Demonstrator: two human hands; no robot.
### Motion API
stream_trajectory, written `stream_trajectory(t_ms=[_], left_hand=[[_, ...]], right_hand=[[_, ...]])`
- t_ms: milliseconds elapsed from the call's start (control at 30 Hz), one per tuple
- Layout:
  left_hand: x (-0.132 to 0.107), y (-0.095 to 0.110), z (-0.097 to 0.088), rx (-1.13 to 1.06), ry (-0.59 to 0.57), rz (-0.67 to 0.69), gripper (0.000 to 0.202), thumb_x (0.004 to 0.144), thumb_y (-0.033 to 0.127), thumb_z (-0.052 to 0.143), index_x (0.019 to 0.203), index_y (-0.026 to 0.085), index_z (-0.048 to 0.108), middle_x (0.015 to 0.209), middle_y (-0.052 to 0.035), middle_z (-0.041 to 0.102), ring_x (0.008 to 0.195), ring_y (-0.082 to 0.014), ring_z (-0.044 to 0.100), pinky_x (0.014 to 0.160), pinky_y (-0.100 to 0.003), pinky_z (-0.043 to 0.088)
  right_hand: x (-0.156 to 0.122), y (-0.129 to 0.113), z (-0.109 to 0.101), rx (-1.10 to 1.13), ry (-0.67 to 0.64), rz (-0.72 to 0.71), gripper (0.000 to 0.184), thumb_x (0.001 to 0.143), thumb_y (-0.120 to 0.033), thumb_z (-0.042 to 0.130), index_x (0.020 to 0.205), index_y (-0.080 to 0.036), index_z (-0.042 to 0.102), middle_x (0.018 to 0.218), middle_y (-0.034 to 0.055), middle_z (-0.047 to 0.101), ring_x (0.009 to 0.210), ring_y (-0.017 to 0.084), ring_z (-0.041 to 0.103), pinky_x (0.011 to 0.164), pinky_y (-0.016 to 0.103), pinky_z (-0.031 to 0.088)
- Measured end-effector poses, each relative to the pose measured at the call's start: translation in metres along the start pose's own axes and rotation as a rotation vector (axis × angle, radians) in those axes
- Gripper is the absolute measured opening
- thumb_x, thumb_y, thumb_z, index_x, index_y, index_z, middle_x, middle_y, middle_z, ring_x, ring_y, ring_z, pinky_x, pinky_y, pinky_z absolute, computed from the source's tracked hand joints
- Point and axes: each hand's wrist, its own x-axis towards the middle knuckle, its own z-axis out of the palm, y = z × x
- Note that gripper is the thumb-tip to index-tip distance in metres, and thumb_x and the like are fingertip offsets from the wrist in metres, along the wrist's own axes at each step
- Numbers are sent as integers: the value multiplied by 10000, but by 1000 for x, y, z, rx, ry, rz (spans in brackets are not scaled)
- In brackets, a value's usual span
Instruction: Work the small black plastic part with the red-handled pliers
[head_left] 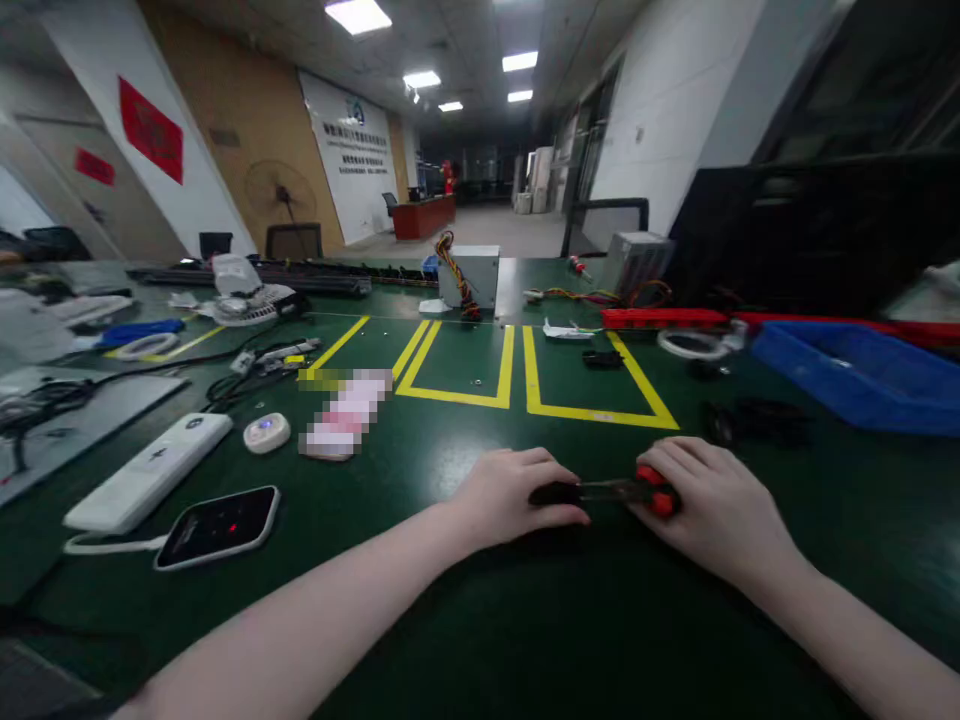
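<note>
Low over the green tabletop, both my hands face each other. My left hand [517, 495] is closed around a small black piece [555, 493], pinched between thumb and fingers. My right hand [720, 505] wraps round a hand tool with a red-and-black handle [658, 490]; its exact kind is blurred. Dark and silvery metal bridges the gap between the two hands, in line with the black piece. I cannot tell whether it is one part or two touching. My fingers hide much of both things.
Yellow tape [457, 398] marks boxes on the green table [420, 620]. On the left lie a white power bank [150, 475], a phone-like device [217, 527], a round white gadget [266, 433] and cables. A metal power supply [480, 275] stands behind; a blue tray [862, 375] sits right.
</note>
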Motion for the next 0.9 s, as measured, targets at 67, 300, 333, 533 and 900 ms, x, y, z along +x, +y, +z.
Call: stream_trajectory(t_ms=[67,300,333,533,900], left_hand=[[0,-1,-1,-4,-12,0,350,877,471,674,1102,203,675,1058,-23,688,904,-187,687,789,-270,518],[1,-2,-4,5,-122,71,308,901,428,658,1107,198,659,1104,-43,665,986,-196,653,835,-300,504],[1,-2,-5,11,-130,81,311,901,426,660,1108,194,654,1115,-48,659,993,-199,646,838,-307,500],[1,1,-6,52,-163,75,380,833,475,722,1075,194,638,1120,-58,637,983,-222,615,825,-344,484],[-1,4,-10,4,-129,103,188,890,265,662,1076,241,673,1347,-54,552,1270,-248,478,1065,-441,389]], right_hand=[[2,-2,0,20,-3,-1,168,803,-344,603,874,-197,566,888,77,656,862,254,603,735,370,459],[2,0,0,100,-58,20,363,848,-549,582,908,-192,589,918,85,655,800,229,610,689,357,461],[2,0,1,102,-54,20,408,850,-590,565,911,-187,593,934,94,654,793,228,608,679,355,460],[1,2,0,150,-70,7,470,935,-602,410,908,-174,602,871,87,647,764,213,595,656,337,433],[-3,7,0,156,-61,82,341,996,-381,363,908,-181,625,895,75,664,862,212,575,704,335,409]])
